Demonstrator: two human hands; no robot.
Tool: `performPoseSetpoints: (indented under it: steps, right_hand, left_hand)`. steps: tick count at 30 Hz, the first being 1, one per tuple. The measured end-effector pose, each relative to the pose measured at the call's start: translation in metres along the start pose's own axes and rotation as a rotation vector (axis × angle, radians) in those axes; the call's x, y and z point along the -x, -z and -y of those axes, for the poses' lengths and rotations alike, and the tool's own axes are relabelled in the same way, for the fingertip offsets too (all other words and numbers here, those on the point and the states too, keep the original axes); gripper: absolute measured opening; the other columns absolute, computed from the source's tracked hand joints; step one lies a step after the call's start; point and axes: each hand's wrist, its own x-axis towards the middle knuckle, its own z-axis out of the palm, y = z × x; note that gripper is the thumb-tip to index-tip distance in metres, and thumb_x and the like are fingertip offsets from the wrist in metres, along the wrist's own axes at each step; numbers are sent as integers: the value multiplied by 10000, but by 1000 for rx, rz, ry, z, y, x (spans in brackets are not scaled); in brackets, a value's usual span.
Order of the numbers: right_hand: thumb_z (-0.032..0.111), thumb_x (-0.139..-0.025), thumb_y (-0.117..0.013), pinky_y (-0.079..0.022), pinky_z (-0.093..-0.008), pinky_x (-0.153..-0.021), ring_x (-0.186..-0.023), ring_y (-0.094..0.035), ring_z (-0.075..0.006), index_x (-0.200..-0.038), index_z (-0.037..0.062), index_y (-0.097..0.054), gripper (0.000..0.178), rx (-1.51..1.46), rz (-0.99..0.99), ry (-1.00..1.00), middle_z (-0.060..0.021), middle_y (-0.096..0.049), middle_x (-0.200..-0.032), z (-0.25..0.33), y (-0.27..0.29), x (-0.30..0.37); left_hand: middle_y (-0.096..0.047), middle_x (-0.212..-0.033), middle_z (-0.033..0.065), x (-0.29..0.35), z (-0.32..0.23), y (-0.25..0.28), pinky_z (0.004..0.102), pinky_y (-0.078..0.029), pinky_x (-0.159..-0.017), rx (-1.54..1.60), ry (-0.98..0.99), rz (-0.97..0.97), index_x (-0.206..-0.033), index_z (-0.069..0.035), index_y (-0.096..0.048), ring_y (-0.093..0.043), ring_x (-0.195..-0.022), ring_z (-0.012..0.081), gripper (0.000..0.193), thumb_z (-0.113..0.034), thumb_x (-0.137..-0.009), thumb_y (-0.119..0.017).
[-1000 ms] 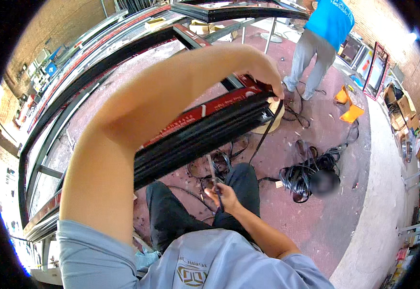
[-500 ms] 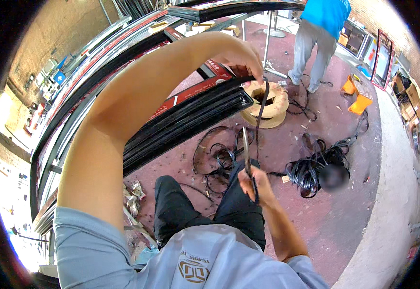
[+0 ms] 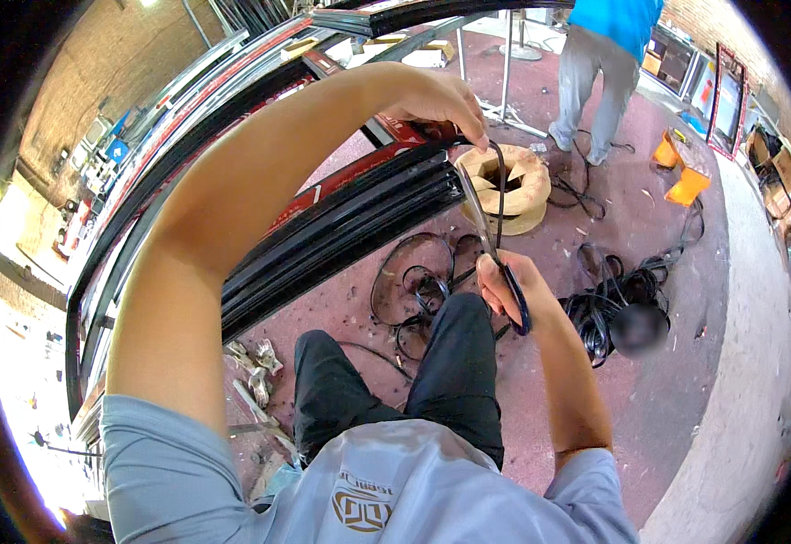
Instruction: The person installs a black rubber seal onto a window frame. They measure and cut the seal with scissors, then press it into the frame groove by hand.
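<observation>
My left hand (image 3: 445, 102) reaches over a long black-and-red frame (image 3: 345, 238). At the frame's corner its fingertips pinch a thin black rubber strip (image 3: 502, 181), which loops over and hangs down toward my right hand. In my right hand (image 3: 507, 283) is a pair of scissors (image 3: 477, 207) with dark handles, its blades pointing up toward the frame's corner, just left of the hanging strip. Whether the blades touch the strip I cannot tell. The strip's lower part passes behind my right hand.
A pale wooden spool (image 3: 527, 181) stands beyond the frame's corner. Tangled black strips (image 3: 604, 304) lie on the red floor to the right, and more loops between my knees. An orange stool-like object (image 3: 681, 172) and a person in blue (image 3: 599, 72) are farther off.
My right hand has risen with the scissors toward the frame's corner, and the blades now tilt left. My left hand stays at the corner with the strip.
</observation>
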Motion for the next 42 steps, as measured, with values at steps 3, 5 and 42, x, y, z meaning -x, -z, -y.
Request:
performPoseSetpoints:
  steps: [3, 5, 42]
  right_hand:
    - [618, -985, -501, -336, -244, -496, -530, -428, -74, -742, 90, -481, 581, 103, 45, -55, 18, -454, -598, 7, 4, -7]
    - [627, -985, -489, -332, -244, -494, -530, -426, -73, -738, 93, -471, 589, 54, 79, -54, 18, -450, -594, 8, 5, -11]
    - [539, -931, -658, -282, -290, -483, -562, -342, -62, -546, 95, -445, 625, 267, -118, -38, 73, -365, -565, 42, 2, -20]
  left_hand:
    - [-651, -750, 25, 4, 3, 0, 257, -470, -591, 11, -14, -67, -961, -7, -686, -604, -657, 117, 303, -279, -851, -761]
    - [-651, -750, 24, 6, 6, 1, 253, -473, -590, 28, -22, -86, -964, -6, -686, -606, -658, 113, 296, -272, -855, -756]
    - [-670, -789, 12, 2, 7, 2, 245, -499, -637, 83, -24, -25, -976, -19, -675, -648, -724, 102, 237, -197, -844, -761]
